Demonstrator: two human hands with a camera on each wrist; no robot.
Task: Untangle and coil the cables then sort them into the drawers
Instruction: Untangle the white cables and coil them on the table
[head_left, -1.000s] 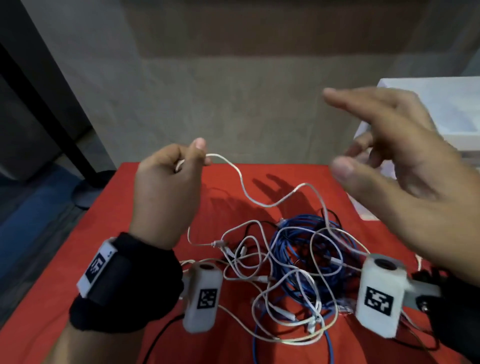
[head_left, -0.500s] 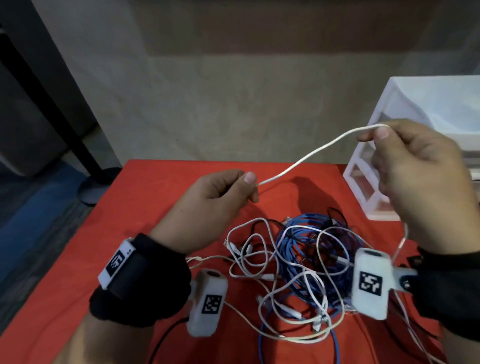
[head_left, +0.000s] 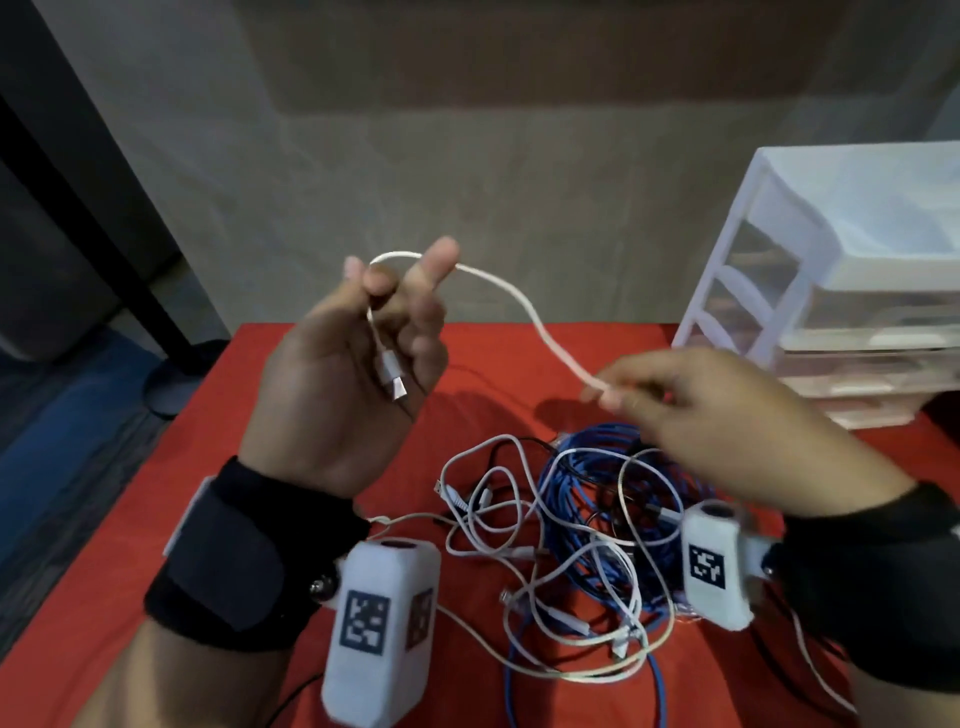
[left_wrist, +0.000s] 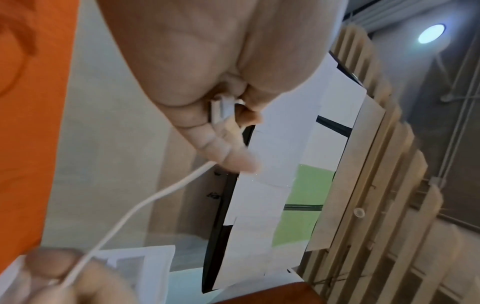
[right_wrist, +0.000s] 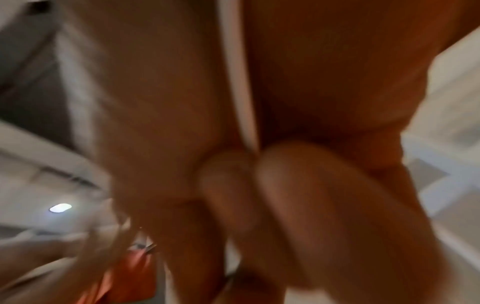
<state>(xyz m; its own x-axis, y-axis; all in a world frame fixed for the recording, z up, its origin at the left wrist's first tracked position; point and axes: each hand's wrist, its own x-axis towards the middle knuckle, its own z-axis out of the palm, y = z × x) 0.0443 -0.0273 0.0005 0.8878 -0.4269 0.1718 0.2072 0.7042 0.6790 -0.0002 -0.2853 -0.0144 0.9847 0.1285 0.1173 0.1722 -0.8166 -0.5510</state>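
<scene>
Above the red cloth-covered table (head_left: 322, 364), items as found:

1. Thin white charging cable (head_left: 524, 306), with a silver-tipped plug (head_left: 392, 376) at one end. It loops over the raised fingers of the left hand (head_left: 337, 384); the plug hangs against the palm, fingers curled loosely round it. From the loop the cable sags across to the right hand (head_left: 691, 415), whose fingertips pinch it. The right wrist view is blurred but shows the cable running between thumb and finger.

2. Heap of tangled thin white cables (head_left: 545, 561), lying on the table between the wrists, wound through item 3.

3. Bundle of blue cord (head_left: 587, 483), roughly coiled, under and among the white cables.

4. White plastic drawer unit with clear drawers (head_left: 831, 312), at the far right of the table; whether any drawer holds a cable cannot be told.

Risks, by judgement: the held cable's far end probably trails into the heap, so winding on could drag neighbours up or tighten a knot. The first loop sits loosely on the fingers; slack tension could let it slip off.
</scene>
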